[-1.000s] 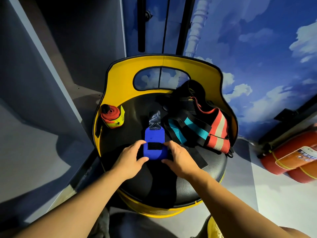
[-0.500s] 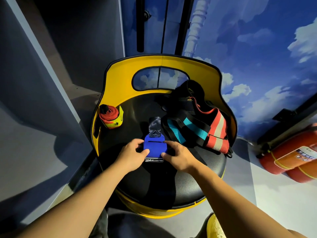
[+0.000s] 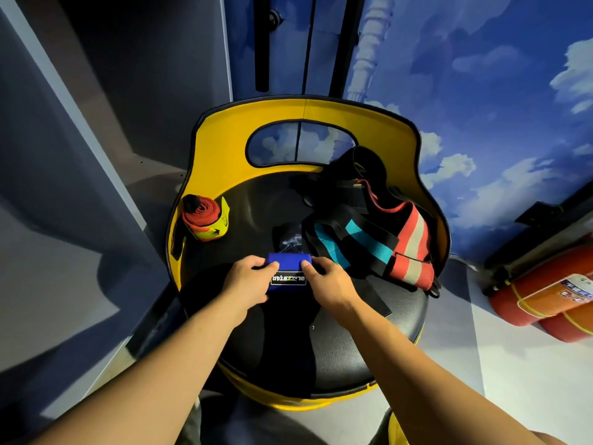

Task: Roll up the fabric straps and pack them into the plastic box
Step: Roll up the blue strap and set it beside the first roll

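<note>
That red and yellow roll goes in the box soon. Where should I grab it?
Grip the red and yellow rolled strap across its curved sides, fingers coming from above on its open right side; the yellow chair wall hugs its left, and squeezing the sides should keep the coil tight.

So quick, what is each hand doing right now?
Left hand: closed on the left end of the blue strap, rolling it.
Right hand: closed on the strap's right end.

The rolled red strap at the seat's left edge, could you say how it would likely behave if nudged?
The rolled red strap lies on its side, so it may well roll. Nothing visibly fastens its coil, so it could loosen. Being fabric, it is probably soft and light.
</note>
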`<state>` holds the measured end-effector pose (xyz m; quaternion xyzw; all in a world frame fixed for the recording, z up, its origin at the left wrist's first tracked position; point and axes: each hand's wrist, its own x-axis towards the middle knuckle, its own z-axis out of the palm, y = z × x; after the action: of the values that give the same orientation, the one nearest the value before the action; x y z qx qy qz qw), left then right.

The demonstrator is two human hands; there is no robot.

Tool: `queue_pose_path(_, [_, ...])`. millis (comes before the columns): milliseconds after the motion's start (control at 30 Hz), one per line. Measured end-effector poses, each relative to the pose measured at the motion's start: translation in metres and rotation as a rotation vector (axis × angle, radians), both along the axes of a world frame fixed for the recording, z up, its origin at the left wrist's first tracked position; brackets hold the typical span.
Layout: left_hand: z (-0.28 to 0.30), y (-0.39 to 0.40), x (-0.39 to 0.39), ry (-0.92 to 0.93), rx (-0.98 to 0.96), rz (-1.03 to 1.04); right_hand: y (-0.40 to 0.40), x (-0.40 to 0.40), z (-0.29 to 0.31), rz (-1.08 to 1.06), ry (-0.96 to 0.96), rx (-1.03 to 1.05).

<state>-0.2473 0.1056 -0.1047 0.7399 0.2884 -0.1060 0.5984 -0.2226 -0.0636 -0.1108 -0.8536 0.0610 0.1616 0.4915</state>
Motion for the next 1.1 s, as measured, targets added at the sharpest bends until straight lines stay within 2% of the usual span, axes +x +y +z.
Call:
queue_pose_path(233, [0.013, 0.003, -0.002, 0.084, -0.435, 0.135, -0.004, -0.003, 0.004, -0.165, 0.239, 0.413])
queue_pose_path(333, [0.022, 0.005, -0.005, 0.052, -0.495, 0.144, -0.005, -0.006, 0.013, -0.201, 0.265, 0.565])
queue_pose_path(533, [0.049, 0.009, 0.002, -0.115, -0.530, 0.079, -0.011, -0.001, 0.050, -0.166, 0.190, 0.828])
queue_pose_path(700, [0.080, 0.006, 0.009, -0.266, -0.601, 0.078, -0.018, 0.004, 0.080, -0.110, 0.016, 0.848])
queue_pose_path(833, [0.103, 0.005, 0.005, -0.277, -0.573, -0.131, -0.028, 0.004, 0.093, -0.066, -0.119, 0.820])
queue_pose_path(933, [0.112, 0.003, 0.000, -0.304, -0.595, -0.176, -0.036, 0.004, 0.097, 0.018, -0.163, 0.819])
queue_pose_path(1100, [0.118, 0.003, -0.001, -0.235, -0.680, -0.251, -0.047, 0.003, 0.102, 0.076, -0.216, 0.765])
